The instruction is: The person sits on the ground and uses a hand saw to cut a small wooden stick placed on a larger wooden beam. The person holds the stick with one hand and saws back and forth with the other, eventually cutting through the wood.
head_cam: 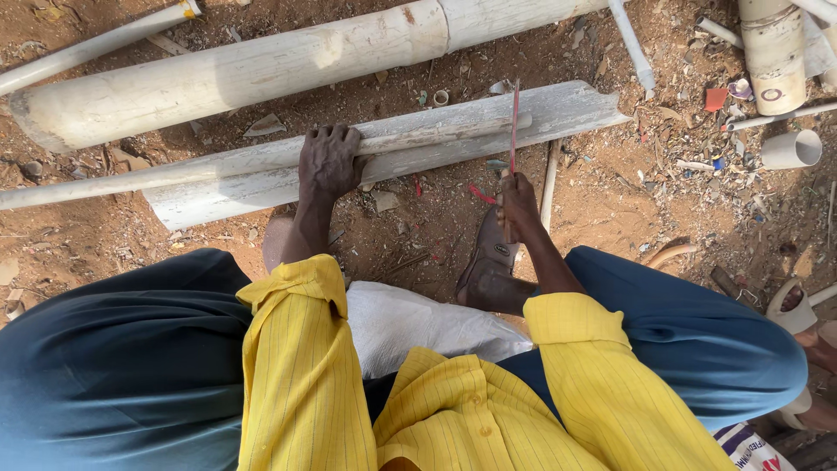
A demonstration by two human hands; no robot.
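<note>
Reddish dirt ground (pixel 628 209) all round me, littered with offcuts and scraps, and I'm sitting low over the work. My left hand (pixel 329 161) is pressed down, fingers curled tight over the thin dirty-white plastic pipe (pixel 218 166), pinning it against the wider whitish half-round trough piece (pixel 567 109) that lies under it. My right hand (pixel 518 202) is closed round the handle end of the slim red-edged hacksaw blade (pixel 514 122), which stands nearly upright across the pipe close to its right end. So the blade is on the pipe; how deep the cut has gone I can't tell from here, but the short end piece still looks attached, so I judge the cut unfinished. Beyond, the big pale plastic pipe (pixel 227 78) lies untouched, and a short cream pipe ring (pixel 792 149) sits off to the right.
</note>
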